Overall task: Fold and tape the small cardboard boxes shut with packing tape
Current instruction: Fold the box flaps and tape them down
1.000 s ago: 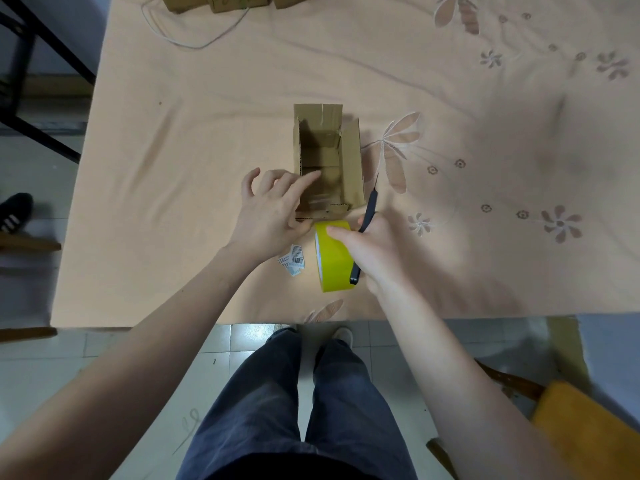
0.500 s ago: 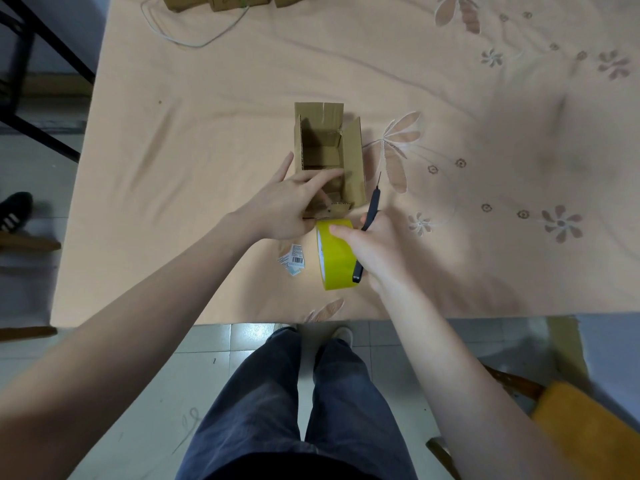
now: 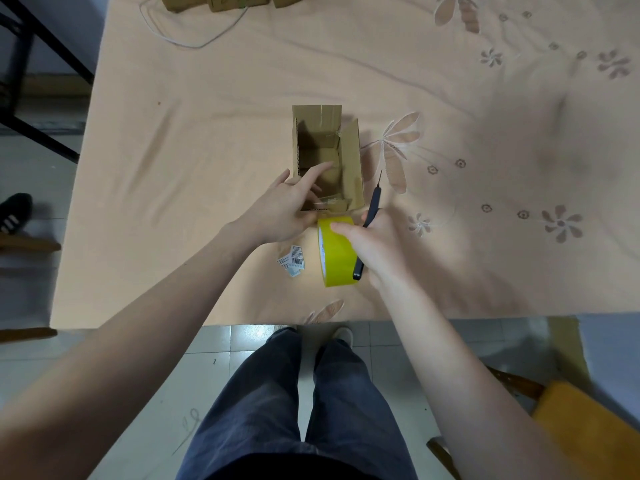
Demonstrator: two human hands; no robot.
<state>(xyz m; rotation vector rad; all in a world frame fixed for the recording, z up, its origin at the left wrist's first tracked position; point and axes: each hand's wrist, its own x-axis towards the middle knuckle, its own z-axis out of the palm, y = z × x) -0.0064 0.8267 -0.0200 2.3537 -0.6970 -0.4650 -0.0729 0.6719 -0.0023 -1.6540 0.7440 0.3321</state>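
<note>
I am looking down at the bench (image 3: pixel 207 168), which is wearing a peach cloth printed with pale flowers. Beyond both sets of fingers the small cardboard box (image 3: pixel 349 168) is lying open, its flaps standing out. No print on the cardboard is showing that I can read.

My left hand (image 3: pixel 280 213) is reaching in from the near left, wrist low; its fingers (image 3: pixel 317 171) are stretching forward along the box's near-left wall, the forefinger pointing into the opening, and the thumb is tucking under the box's near edge. So those fingers are lying fairly straight against the box, not closing round it.

My right hand (image 3: pixel 372 244) is wrapping the yellow tape roll (image 3: pixel 337 258), which is standing on edge just this side of the box; the fingers are curling over its top and the same hand is clamping a dark-handled cutter (image 3: pixel 372 206) whose thin blade is pointing away, past the fingertips. The roll's rim is carrying faint print too small to read.

Left of the roll, under my left wrist, a small white barcode label (image 3: pixel 292 262) is lying on the cloth; its text is unreadable.
</note>
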